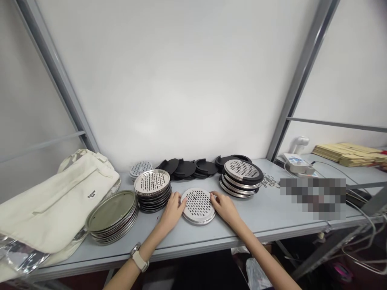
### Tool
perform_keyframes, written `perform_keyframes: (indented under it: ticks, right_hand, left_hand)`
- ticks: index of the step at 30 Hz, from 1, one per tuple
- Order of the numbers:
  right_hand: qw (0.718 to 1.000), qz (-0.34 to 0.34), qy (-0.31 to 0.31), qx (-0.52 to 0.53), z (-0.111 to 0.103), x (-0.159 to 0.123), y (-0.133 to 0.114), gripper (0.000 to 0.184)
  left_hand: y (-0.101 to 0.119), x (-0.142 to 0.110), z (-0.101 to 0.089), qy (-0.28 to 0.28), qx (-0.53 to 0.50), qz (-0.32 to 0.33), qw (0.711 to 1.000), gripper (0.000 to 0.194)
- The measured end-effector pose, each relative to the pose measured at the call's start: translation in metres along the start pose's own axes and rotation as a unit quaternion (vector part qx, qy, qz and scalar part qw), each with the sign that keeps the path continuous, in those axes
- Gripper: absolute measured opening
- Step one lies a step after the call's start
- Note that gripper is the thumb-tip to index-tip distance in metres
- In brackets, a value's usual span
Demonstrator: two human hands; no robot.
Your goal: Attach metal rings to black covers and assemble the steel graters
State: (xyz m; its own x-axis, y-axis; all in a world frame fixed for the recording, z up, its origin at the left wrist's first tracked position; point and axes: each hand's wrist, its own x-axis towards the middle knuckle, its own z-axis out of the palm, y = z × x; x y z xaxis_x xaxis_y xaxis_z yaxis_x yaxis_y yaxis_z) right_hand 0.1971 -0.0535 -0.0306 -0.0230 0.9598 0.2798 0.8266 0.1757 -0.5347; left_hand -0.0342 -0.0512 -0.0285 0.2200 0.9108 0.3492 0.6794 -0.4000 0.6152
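Both hands (pixel 194 208) cup the perforated disc (pixel 198 204) flat on the bench (pixel 242 217), grip half-open around its edges, probably squaring it.

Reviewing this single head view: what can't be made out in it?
- Grip: the fingers' undersides are hidden by the left hand and right hand themselves, at the rim of the holed metal disc.
- Right side of the table: a pixelated patch hides what lies there.
- Label on the cream bag: print too small.
- Small metal pieces: too small and tangled to count.
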Motion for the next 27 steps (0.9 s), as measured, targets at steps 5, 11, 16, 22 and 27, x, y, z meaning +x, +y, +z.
perform_keyframes:
  ticks: [5, 11, 16, 22, 27]
  right_hand:
    - [1.0, -0.003, 0.0, 0.009, 0.001, 0.0, 0.002, 0.037]
    - [1.0, 0.007, -0.004, 0.009, 0.001, 0.001, 0.003, 0.03]
    - [1.0, 0.005, 0.01, -0.017, 0.002, 0.001, 0.006, 0.031]
    - [0.989, -0.051, 0.094, -0.1, -0.002, -0.005, 0.006, 0.03]
    - [0.987, -0.099, 0.109, -0.059, -0.011, 0.012, -0.002, 0.026]
  left_hand:
    - [-0.004, 0.003, 0.001, -0.019, -0.017, -0.032, 0.999, 0.024]
    - [0.001, 0.004, -0.003, -0.041, 0.011, -0.013, 0.999, 0.021]
    - [0.005, 0.004, -0.004, -0.056, 0.043, -0.006, 0.997, 0.018]
    - [0.028, 0.002, -0.012, -0.083, 0.162, -0.036, 0.983, 0.022]
    - [0.05, 0.012, -0.011, -0.069, 0.271, -0.003, 0.96, 0.021]
